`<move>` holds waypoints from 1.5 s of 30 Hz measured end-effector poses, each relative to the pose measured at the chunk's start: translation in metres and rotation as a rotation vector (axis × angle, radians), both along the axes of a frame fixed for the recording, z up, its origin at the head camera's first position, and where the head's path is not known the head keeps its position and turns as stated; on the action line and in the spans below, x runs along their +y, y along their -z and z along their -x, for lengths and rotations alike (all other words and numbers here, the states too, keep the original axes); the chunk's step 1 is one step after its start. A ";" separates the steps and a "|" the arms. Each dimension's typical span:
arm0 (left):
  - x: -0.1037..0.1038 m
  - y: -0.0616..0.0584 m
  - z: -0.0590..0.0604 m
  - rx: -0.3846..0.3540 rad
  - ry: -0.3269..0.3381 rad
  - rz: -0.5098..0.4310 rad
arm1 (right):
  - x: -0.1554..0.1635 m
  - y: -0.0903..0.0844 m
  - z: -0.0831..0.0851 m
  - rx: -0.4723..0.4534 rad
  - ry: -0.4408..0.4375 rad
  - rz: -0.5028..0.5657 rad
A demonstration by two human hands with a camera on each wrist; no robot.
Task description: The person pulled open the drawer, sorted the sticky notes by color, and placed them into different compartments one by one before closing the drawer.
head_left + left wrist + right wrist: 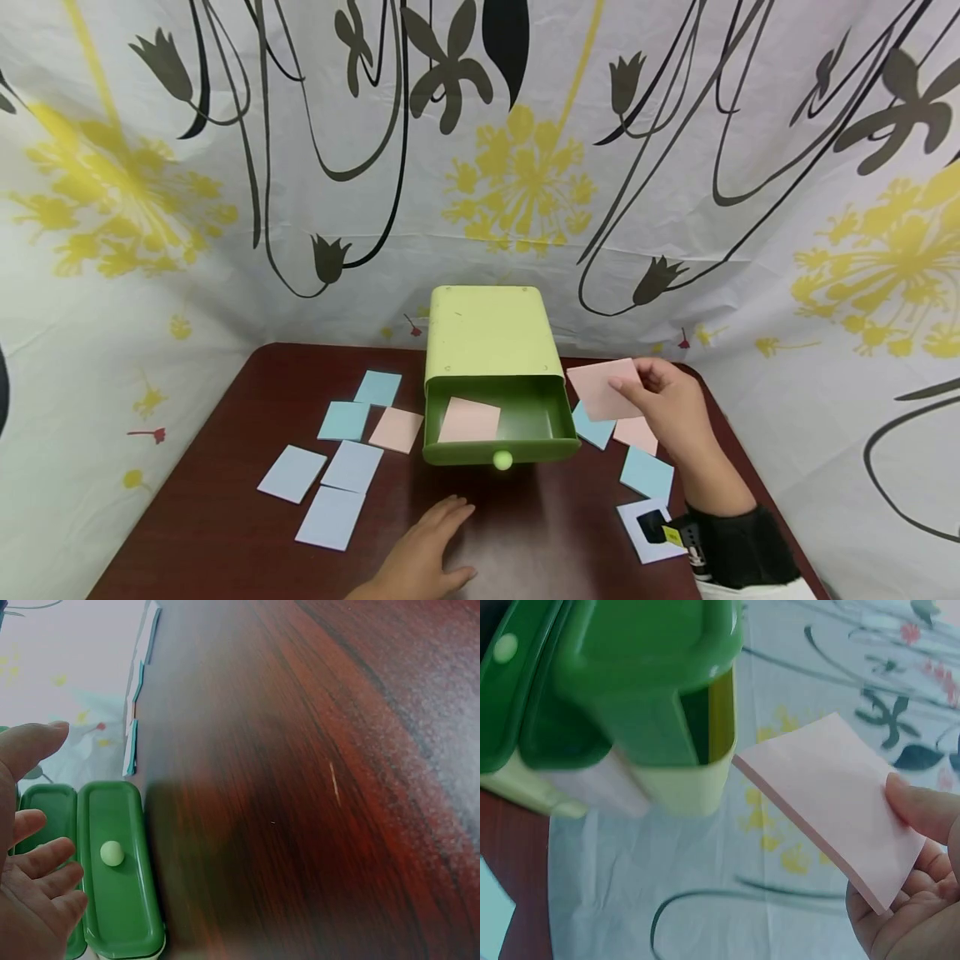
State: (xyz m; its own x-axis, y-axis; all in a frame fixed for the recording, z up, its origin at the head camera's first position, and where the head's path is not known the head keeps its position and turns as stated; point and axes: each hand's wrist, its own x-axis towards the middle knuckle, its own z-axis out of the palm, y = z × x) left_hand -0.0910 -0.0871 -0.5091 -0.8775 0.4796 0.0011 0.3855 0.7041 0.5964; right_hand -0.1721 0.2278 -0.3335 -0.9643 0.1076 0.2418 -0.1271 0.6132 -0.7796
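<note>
My right hand (670, 404) pinches a pink sticky note pad (602, 390) by its right edge, thumb on top. The pad is raised beside the right side of a light green metal box (487, 329). The box's green drawer (536, 404) is pulled out toward me, with a round knob (502, 459) on its front. Inside it, at the left, lies another pink pad (469, 420). Below the drawer front my left hand (423, 550) is spread and holds nothing. In the left wrist view its fingers (56, 881) overlap the green drawer.
Left of the box on the dark wooden table (202, 500) lie blue pads (343, 421), a pink pad (396, 430) and pale lilac pads (330, 517). On the right, more blue pads (647, 475), a pink one (636, 434) and a lilac one (641, 537) lie near my right forearm. A patterned curtain (525, 175) hangs behind.
</note>
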 end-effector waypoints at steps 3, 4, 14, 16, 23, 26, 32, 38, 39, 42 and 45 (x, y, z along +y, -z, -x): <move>-0.002 0.001 -0.001 0.013 -0.006 -0.001 | -0.015 -0.003 0.004 0.002 -0.067 -0.015; -0.003 0.001 -0.001 0.020 -0.007 -0.001 | -0.021 -0.003 0.006 0.000 -0.091 -0.022; -0.009 0.006 -0.004 0.013 -0.023 -0.011 | -0.070 0.010 0.022 -0.007 -0.316 -0.035; -0.010 0.006 -0.004 0.005 -0.024 -0.014 | -0.077 0.014 0.023 -0.009 -0.355 -0.045; -0.010 0.007 -0.005 0.025 -0.023 -0.025 | -0.095 0.026 0.025 -0.064 -0.456 -0.046; -0.010 0.008 -0.005 0.033 -0.024 -0.027 | -0.101 0.030 0.027 -0.089 -0.467 -0.060; -0.009 0.010 -0.006 0.049 -0.014 -0.032 | -0.110 0.037 0.031 -0.151 -0.465 -0.150; -0.009 0.010 -0.006 0.070 -0.009 -0.028 | -0.115 0.039 0.034 -0.132 -0.441 -0.270; -0.009 0.010 -0.006 0.069 -0.009 -0.028 | -0.115 0.039 0.034 -0.117 -0.444 -0.292; -0.008 0.010 -0.005 0.061 -0.008 -0.025 | -0.115 0.039 0.034 -0.061 -0.456 -0.351; -0.009 0.010 -0.004 0.065 -0.006 -0.026 | -0.114 0.039 0.033 -0.004 -0.467 -0.393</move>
State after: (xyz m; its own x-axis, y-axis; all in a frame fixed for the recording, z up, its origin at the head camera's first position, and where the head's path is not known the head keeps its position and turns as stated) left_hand -0.0869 -0.0956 -0.5191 -0.8783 0.4730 0.0703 0.4193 0.6911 0.5887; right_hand -0.2047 0.1139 -0.3723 -0.8892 -0.4232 0.1738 -0.4492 0.7352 -0.5077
